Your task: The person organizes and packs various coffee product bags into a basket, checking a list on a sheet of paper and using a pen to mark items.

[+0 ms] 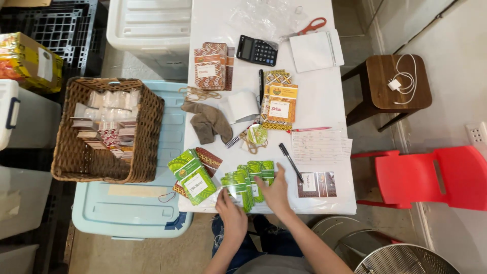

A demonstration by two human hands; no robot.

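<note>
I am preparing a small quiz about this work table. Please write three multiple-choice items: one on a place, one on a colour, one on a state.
1. Where does the wicker basket stand?
A. on the pale blue bin lid
B. on the red chair
C. on the white table

2. What colour are the handles of the scissors?
A. green
B. black
C. red-orange

3. How are the person's hands placed?
A. both lifted in the air
B. both resting on the green packets
C. one holding the black pen

Answers:
1 A: the basket sits on the lid, left of the table.
2 C: the handles look red-orange beside the white notepad.
3 B: the left hand and the right hand lie on the packets; the pen lies untouched.
</note>
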